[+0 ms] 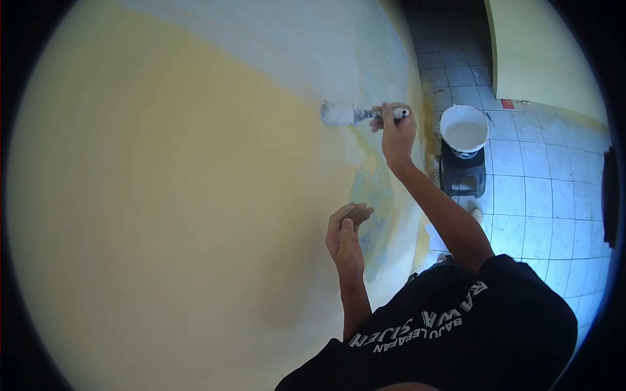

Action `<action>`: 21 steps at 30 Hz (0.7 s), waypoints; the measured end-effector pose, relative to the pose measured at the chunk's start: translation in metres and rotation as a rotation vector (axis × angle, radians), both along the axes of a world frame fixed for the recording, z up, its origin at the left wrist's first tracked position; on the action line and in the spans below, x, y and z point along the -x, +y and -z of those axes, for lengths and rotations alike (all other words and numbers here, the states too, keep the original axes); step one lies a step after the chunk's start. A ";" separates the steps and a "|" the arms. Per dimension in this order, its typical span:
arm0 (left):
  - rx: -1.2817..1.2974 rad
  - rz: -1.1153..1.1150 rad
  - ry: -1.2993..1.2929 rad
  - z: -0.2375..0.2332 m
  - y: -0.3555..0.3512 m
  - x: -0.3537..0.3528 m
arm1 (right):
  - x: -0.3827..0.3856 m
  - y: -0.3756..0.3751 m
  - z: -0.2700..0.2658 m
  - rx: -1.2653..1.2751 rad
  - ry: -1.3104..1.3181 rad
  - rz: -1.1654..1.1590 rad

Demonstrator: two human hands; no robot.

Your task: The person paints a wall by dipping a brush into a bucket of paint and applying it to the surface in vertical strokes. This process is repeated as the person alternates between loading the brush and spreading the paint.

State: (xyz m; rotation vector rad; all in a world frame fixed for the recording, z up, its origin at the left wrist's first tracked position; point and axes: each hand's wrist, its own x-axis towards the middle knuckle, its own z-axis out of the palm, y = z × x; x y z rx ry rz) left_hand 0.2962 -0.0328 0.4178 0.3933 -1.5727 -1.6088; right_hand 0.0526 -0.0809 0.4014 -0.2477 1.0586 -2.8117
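A paintbrush (342,115) with white paint on its bristles and dark ferrule points left against the wall (195,163). My right hand (399,133) grips its handle, the end of which sticks out past my fingers. The bristles lie at the border between a pale whitish band and yellow paint. Lower down, my left hand (347,231) hovers close to the wall, fingers loosely curved and thumb apart, with nothing visible in it. Beside it is a bluish-green patch (373,202) on the wall.
A white bucket (464,128) with pale paint inside stands on a black plastic stool (463,173) to the right of the wall. Light tiles (538,195) cover the floor. A small red object (507,104) lies by the far wall (548,58), next to a dark doorway.
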 end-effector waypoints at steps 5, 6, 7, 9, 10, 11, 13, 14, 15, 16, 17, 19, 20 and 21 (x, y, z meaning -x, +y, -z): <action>0.022 0.008 0.032 0.011 -0.006 0.001 | 0.013 0.020 0.044 -0.328 0.022 0.116; 0.014 0.008 0.022 0.014 -0.007 -0.001 | 0.016 0.018 0.043 -0.385 0.028 0.126; -0.001 0.009 0.009 0.015 -0.007 -0.003 | 0.019 0.012 0.039 -0.342 0.063 0.109; -0.021 0.003 -0.019 0.013 -0.006 -0.005 | 0.019 -0.007 0.015 -0.260 0.127 0.078; -0.027 0.001 -0.031 0.011 -0.006 -0.004 | 0.018 -0.013 -0.003 -0.242 0.137 0.048; -0.021 0.002 -0.020 0.009 -0.005 -0.002 | 0.017 -0.012 -0.030 -0.221 0.149 0.018; -0.007 -0.004 0.005 0.009 -0.002 0.000 | 0.025 -0.015 -0.055 -0.002 0.145 0.024; -0.003 -0.003 0.005 0.011 -0.001 -0.001 | 0.026 -0.017 -0.059 0.107 0.145 0.023; 0.001 -0.004 0.009 0.012 -0.001 -0.001 | 0.027 -0.016 -0.055 0.156 0.054 -0.008; 0.006 -0.005 0.018 0.013 -0.001 0.000 | 0.031 -0.014 -0.049 0.203 -0.033 -0.041; -0.004 -0.013 0.017 0.014 -0.001 0.001 | 0.035 -0.011 -0.042 0.248 -0.115 -0.075; -0.032 -0.030 0.013 0.017 0.001 -0.001 | 0.028 -0.012 -0.008 0.093 -0.073 -0.072; -0.038 -0.032 0.011 0.012 0.001 0.001 | 0.021 -0.012 0.006 -0.014 -0.053 -0.062; -0.044 -0.033 0.006 0.010 0.002 0.001 | 0.012 -0.006 0.023 -0.121 -0.037 -0.050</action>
